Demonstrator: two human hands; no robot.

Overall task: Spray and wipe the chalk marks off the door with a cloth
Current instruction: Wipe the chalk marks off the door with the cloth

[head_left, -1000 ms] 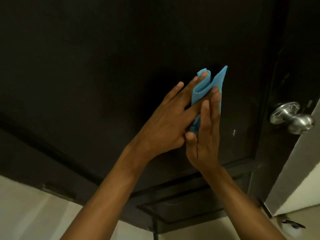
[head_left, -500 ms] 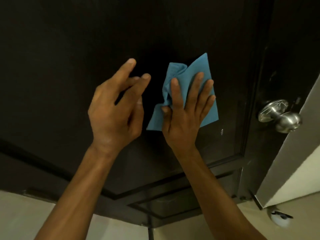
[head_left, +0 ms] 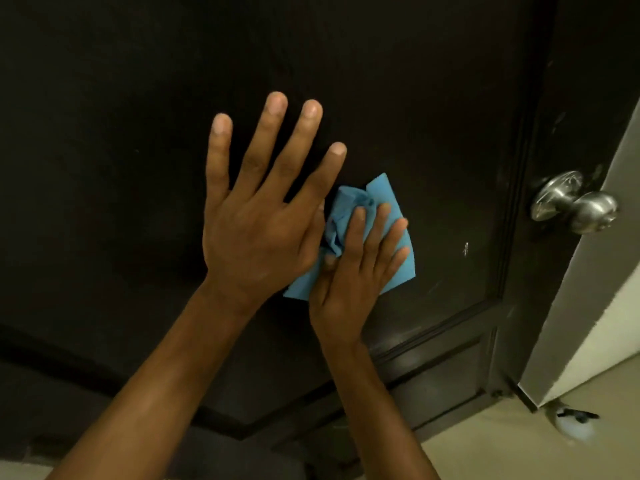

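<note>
Door [head_left: 104,98] fills most of the view: dark brown, nearly black, matte, with a raised moulded panel edge running down the right side and across the bottom. Top and left parts are cut off by the frame and lost in shadow. Chalk marks hard to make out; only a small pale scratch-like mark [head_left: 465,248] shows right of the cloth, plus faint scuffs near the panel corner. Pale floor [head_left: 485,455] at the bottom right, smooth. Light wall or frame edge [head_left: 588,306] at far right, partly cut off.

Left hand [head_left: 258,223] is flat, fingers straight and spread wide, holding nothing; whether the palm touches the door can't be told. Its thumb is hidden behind the hand.

Right hand [head_left: 349,275] lies on the cloth [head_left: 398,268], fingers straight, pressing it flat against the door panel, thumb tucked at the bunched fold. Cloth is blue, thin, smooth, creased into a lump at centre, lower left corner covered by the left hand.

Knob [head_left: 575,202]: round, brushed metal, scratched, near the door's right edge, well apart from the cloth. Small white object [head_left: 571,424] on the floor, blurred, can't identify.
</note>
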